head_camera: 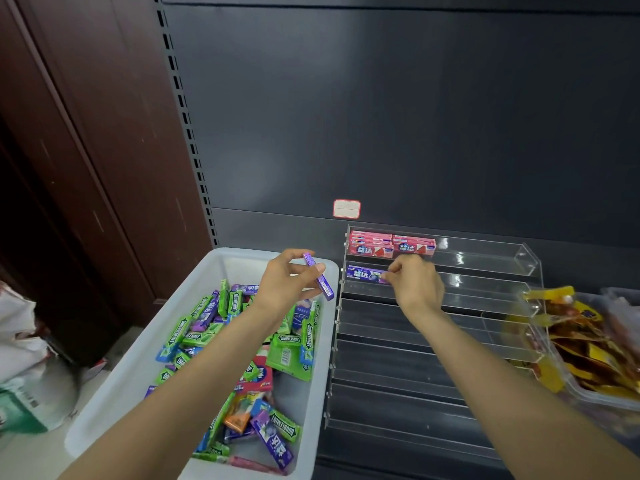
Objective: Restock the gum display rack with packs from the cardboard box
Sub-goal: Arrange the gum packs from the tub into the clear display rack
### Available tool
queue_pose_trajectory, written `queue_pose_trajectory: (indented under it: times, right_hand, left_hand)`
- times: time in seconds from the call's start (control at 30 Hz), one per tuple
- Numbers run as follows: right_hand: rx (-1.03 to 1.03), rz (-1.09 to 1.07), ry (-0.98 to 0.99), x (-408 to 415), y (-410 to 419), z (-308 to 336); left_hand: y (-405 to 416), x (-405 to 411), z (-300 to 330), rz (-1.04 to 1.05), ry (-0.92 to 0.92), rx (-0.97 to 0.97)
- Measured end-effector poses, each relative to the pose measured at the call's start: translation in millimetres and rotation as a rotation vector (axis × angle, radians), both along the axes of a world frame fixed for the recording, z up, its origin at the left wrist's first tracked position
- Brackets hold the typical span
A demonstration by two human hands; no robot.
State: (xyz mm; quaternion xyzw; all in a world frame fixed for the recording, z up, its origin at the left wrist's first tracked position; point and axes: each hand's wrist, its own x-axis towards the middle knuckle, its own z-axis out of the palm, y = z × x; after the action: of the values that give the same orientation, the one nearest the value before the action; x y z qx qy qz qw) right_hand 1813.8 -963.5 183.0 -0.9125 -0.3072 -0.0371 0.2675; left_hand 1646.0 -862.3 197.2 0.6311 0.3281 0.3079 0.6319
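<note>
- Landmark: clear acrylic display rack (408,355) on a dark shelf (381,459); stepped rows, back row highest
- Back row of the rack: pink gum packs (391,244) stacked at its left end, in two groups side by side; rest of that row bare
- Second row from the back: one purple pack (365,274) lying flat at the left end, printed face forward
- Right hand (415,289) over the second row; fingers curled, fingertips pinching the right end of that purple pack; the pack sits in the row channel
- Left hand (287,284) just left of the rack, above the bin's far right corner; thumb and fingers pinch a second purple gum pack (319,277), tilted with its top end away and its lower end toward the rack edge; clear of the rack, not touching it
- White plastic bin (138,368) directly left of the rack, its right wall near the rack's left side; no cardboard visible, bin looks plastic
- Loose gum packs (242,358) heaped inside the bin: mostly green Doublemint, several purple, a red one, an orange one; jumbled, no order
- Right of the rack: clear tub (588,398) of yellow and red snack packets (581,344), touching or just beside the rack's right end; cannot tell which
- Behind the rack: red-bordered label (346,208) on the dark back panel
</note>
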Motion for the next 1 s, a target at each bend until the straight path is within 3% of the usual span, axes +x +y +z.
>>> queue_pose_trajectory:
  times: [0.37, 0.5, 0.6, 0.73, 0.87, 1.0]
  right_hand:
    - [0.073, 0.017, -0.001, -3, -6, 2]
    - [0.351, 0.423, 0.274, -17, -21, 14]
    - [0.324, 0.619, 0.372, -29, -24, 18]
    - [0.386, 0.561, 0.302, -24, -22, 18]
    - [0.316, 0.582, 0.307, -23, -22, 19]
    - [0.323, 0.528, 0.328, -23, -21, 23]
  left_hand:
    - [-6, 15, 4, 0.096, 0.031, -0.03]
    - [-10, 25, 5, 0.142, 0.07, -0.068]
    - [-19, 34, 9, 0.118, 0.047, -0.095]
    - [-23, 35, 13, 0.054, 0.015, -0.06]
    - [-26, 30, 17, -0.103, -0.075, 0.021]
    - [-24, 32, 17, -0.096, 0.05, 0.221]
